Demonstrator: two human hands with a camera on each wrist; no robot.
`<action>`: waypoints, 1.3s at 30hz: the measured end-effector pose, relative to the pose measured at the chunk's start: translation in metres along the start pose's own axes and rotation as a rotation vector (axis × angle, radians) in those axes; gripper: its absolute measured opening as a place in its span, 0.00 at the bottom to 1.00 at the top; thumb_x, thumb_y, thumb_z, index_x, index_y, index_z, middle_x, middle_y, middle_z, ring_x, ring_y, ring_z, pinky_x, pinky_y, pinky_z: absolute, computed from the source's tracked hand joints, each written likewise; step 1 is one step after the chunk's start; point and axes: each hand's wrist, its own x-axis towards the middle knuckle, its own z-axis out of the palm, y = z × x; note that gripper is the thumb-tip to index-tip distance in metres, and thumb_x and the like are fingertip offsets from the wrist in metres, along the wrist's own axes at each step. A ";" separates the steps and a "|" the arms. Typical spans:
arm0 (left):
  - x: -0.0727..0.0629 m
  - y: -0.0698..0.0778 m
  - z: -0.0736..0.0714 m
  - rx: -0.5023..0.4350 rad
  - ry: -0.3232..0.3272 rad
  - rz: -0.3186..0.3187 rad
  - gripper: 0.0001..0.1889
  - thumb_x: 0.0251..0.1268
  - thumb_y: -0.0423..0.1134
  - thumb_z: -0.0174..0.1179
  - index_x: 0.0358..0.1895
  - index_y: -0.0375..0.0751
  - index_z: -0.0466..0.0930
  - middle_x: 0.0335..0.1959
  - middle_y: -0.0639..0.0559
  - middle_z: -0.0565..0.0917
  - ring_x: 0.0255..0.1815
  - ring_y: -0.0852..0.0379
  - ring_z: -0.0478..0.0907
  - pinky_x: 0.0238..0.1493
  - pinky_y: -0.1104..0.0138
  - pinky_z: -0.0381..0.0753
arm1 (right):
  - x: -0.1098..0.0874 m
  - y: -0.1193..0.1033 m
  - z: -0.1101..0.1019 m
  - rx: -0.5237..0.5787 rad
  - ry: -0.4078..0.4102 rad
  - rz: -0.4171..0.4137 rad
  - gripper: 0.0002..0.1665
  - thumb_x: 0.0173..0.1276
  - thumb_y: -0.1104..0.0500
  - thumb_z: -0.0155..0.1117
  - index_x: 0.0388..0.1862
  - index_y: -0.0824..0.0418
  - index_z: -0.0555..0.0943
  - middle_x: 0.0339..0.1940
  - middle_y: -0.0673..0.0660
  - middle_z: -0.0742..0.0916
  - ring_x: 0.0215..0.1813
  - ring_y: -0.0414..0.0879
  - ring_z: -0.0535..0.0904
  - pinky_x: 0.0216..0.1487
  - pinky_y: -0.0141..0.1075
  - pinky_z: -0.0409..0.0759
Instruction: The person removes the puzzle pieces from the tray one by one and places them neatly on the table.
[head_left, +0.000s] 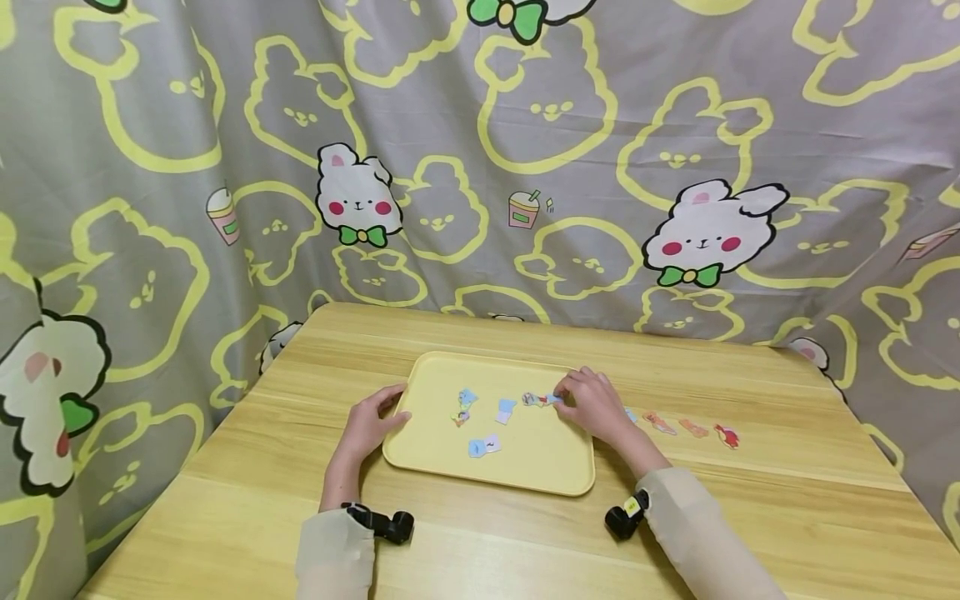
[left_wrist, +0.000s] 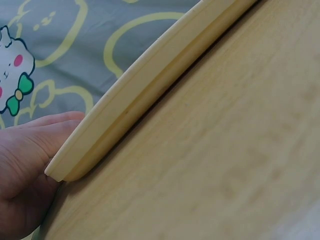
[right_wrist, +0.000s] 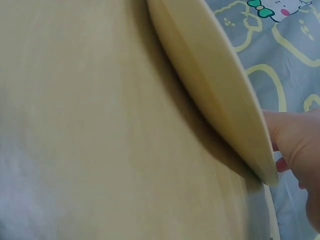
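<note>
A shallow yellow tray (head_left: 525, 469) lies on the wooden table. My left hand (head_left: 369, 423) holds its left rim, the thumb reaching over the edge; in the left wrist view that hand (left_wrist: 25, 170) is behind the tray's corner. Over the tray's right part, my right hand (head_left: 596, 406) pinches the blue end of a small printed picture piece (head_left: 555, 399), beside another colourful piece (head_left: 532, 400). More small picture pieces lie in the tray: a blue-and-white one (head_left: 506, 410), a pair toward the front (head_left: 483, 447) and a group at the left (head_left: 462, 407). The right wrist view hides the right fingertips behind the tray.
Right of the tray, a row of cutouts lies on the table (head_left: 787, 500): orange pieces (head_left: 658, 422) (head_left: 693, 428) and a red one (head_left: 726, 436), with a blue bit partly behind the right arm. A grey curtain (head_left: 450, 125) with cartoon prints hangs behind the table.
</note>
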 end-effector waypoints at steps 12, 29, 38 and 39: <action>-0.003 -0.001 0.001 -0.004 0.043 0.059 0.27 0.60 0.36 0.67 0.64 0.38 0.76 0.60 0.34 0.80 0.63 0.36 0.76 0.67 0.48 0.74 | -0.001 0.000 -0.001 -0.021 0.041 -0.032 0.09 0.54 0.56 0.74 0.33 0.57 0.84 0.31 0.49 0.85 0.35 0.44 0.74 0.35 0.33 0.66; 0.001 -0.001 0.001 0.010 0.014 -0.003 0.28 0.62 0.34 0.66 0.66 0.38 0.74 0.63 0.36 0.78 0.66 0.39 0.74 0.71 0.49 0.70 | -0.006 -0.001 -0.001 0.117 0.051 0.041 0.09 0.54 0.58 0.75 0.34 0.58 0.85 0.32 0.50 0.87 0.38 0.46 0.76 0.46 0.42 0.75; 0.000 -0.001 0.001 0.016 0.018 0.001 0.27 0.62 0.34 0.66 0.65 0.38 0.74 0.62 0.35 0.79 0.65 0.37 0.75 0.70 0.48 0.71 | -0.008 -0.004 -0.005 0.314 0.045 0.163 0.08 0.57 0.59 0.73 0.36 0.57 0.85 0.32 0.49 0.85 0.36 0.46 0.73 0.49 0.43 0.72; 0.000 -0.001 0.001 0.018 0.018 0.002 0.27 0.62 0.34 0.66 0.65 0.38 0.74 0.62 0.35 0.79 0.65 0.37 0.75 0.70 0.48 0.71 | -0.009 -0.004 -0.006 0.335 0.046 0.176 0.08 0.57 0.59 0.73 0.36 0.56 0.85 0.32 0.49 0.85 0.35 0.45 0.72 0.46 0.41 0.69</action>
